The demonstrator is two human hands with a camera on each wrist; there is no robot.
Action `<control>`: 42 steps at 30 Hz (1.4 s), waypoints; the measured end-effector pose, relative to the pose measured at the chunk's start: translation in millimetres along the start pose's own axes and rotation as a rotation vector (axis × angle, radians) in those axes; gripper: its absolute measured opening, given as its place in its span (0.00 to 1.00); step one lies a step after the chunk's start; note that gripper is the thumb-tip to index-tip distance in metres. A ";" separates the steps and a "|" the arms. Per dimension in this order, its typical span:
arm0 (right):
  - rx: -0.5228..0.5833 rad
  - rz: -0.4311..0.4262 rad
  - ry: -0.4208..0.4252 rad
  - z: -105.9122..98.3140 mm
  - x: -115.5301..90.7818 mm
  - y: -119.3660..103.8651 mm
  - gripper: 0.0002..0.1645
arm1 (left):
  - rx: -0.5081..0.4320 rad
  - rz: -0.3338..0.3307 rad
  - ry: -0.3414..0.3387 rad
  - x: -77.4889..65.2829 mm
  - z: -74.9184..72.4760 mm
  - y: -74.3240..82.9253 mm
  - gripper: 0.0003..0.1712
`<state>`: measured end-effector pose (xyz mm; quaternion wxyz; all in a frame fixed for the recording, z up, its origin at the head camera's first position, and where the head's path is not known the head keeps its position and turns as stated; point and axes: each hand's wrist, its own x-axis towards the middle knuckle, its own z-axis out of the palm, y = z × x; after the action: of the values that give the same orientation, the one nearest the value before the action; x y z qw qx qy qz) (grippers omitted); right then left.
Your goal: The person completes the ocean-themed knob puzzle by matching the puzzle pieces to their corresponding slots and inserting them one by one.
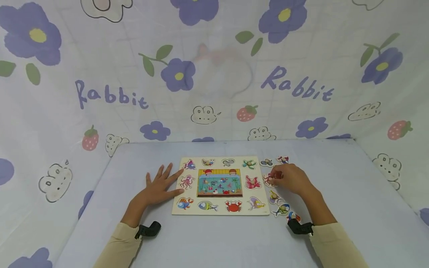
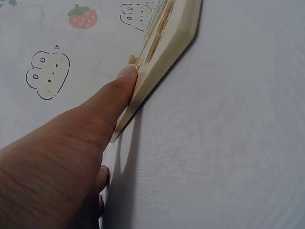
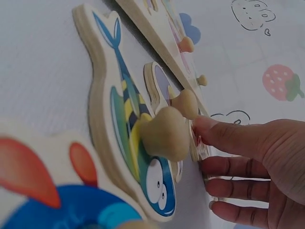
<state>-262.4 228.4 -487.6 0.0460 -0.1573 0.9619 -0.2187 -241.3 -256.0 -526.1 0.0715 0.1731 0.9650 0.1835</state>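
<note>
Across the table (image 1: 218, 238), the board (image 1: 221, 204) stretches lengthwise.

1. The pale tabletop (image 1: 221, 238) is bordered at the back and sides by white sheeting (image 1: 224, 128).
2. Purple flowers (image 1: 177, 75), green leaves (image 1: 244, 36), strawberries (image 1: 246, 114) and outlined rabbit faces (image 1: 203, 116) are printed there.
3. "Rabbit" is spelled twice in purple lettering (image 1: 108, 95).

Open surface (image 1: 221, 238) lies between the sleeves (image 1: 117, 243), before the puzzle board (image 1: 221, 203); the left hand (image 1: 159, 190) blocks the board's left edge, loose knobbed pieces (image 1: 282, 209) and the right hand (image 1: 291, 179) its right.
</note>
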 end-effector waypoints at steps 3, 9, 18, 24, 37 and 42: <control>-0.005 0.019 0.002 1.1 1.0 -1.8 0.07 | 0.007 0.005 0.009 -0.6 -0.6 -0.3 0.47; -0.011 0.026 0.007 0.8 1.3 -3.8 0.05 | 0.000 0.009 0.013 -0.7 -1.2 -0.4 0.47; -0.025 -0.022 0.030 -0.5 2.1 -3.5 0.04 | 0.005 0.009 0.011 -0.3 -3.4 1.0 0.47; -0.007 -0.023 0.042 -2.4 2.1 -5.8 0.05 | 0.003 0.010 0.010 -0.2 -2.7 -0.9 0.48; 0.014 -0.038 0.070 -9.3 -1.6 -18.8 0.08 | -0.004 0.014 0.019 -0.7 -0.5 -0.5 0.48; 0.007 -0.049 0.087 -11.2 -3.2 -25.4 0.09 | -0.011 0.014 0.020 -0.3 0.7 -1.6 0.48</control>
<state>-253.9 212.3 -466.4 -0.0005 -0.1712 0.9581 -0.2295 -241.4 -257.3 -527.3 0.0615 0.1779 0.9634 0.1910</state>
